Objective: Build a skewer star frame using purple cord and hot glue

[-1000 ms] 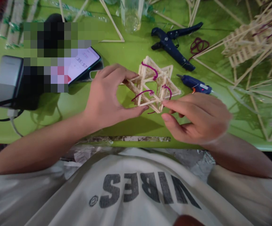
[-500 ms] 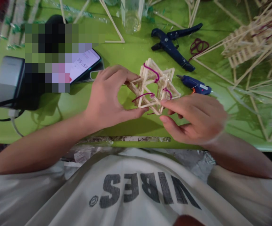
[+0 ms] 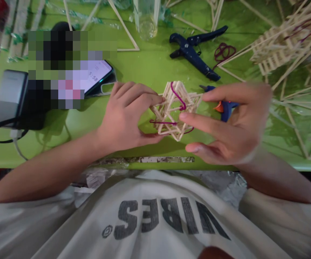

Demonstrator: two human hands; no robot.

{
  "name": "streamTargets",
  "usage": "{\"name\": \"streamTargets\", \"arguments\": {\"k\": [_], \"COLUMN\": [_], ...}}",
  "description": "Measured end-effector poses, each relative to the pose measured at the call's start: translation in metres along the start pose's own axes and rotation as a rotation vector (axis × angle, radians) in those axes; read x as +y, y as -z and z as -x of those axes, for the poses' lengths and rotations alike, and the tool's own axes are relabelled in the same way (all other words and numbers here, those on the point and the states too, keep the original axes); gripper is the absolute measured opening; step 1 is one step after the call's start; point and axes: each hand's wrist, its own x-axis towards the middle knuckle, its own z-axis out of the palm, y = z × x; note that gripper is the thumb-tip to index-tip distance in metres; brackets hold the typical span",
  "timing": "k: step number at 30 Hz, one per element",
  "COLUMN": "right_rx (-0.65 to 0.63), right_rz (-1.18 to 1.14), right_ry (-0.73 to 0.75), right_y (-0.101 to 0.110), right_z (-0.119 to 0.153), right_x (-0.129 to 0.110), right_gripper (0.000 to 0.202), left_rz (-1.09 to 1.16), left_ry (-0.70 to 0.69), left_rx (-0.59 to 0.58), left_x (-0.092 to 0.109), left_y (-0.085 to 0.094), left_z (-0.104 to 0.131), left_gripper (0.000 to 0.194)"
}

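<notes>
A small star-shaped frame of pale wooden sticks (image 3: 168,112), with magenta cord looped on it, is held above the green table (image 3: 133,73). My left hand (image 3: 131,117) grips its left side between the fingers and thumb. On the right, my right hand (image 3: 228,124) has its fingers spread, with fingertips at the frame's right side and the thumb below, apart from it. Behind my right hand is a blue glue gun (image 3: 226,110), partly hidden. Dark blue cutters (image 3: 194,57) lie beyond the frame, beside a dark red cord (image 3: 224,53).
A phone (image 3: 97,75) and a grey power bank (image 3: 9,95) with a cable lie on the left. A clear container (image 3: 147,23) stands at the back. Stick structures (image 3: 279,50) crowd the right side, and wrapped stick bundles (image 3: 22,28) lie at the back left.
The stick frame has turned and tilted in my left hand. My right hand has opened wider, its fingers now spread and raised over the glue gun.
</notes>
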Motion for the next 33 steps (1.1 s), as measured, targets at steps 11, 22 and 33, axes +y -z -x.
{"name": "streamTargets", "arguments": {"k": [11, 22, 33], "right_rx": [-0.022, -0.266, -0.711], "right_rz": [0.149, -0.602, -1.029], "right_ry": [-0.112, -0.348, -0.513], "right_y": [-0.006, -0.003, -0.011], "right_z": [0.002, -0.009, -0.018], "right_x": [0.000, 0.024, 0.028], "right_gripper": [0.081, 0.026, 0.016], "left_rz": [0.008, 0.272, 0.559], "left_ry": [-0.164, -0.231, -0.214], "left_rx": [-0.023, -0.356, -0.466], "left_x": [0.006, 0.007, 0.011], "left_y": [-0.002, 0.005, 0.011], "left_z": [-0.003, -0.001, -0.006], "left_gripper": [0.056, 0.053, 0.060]}}
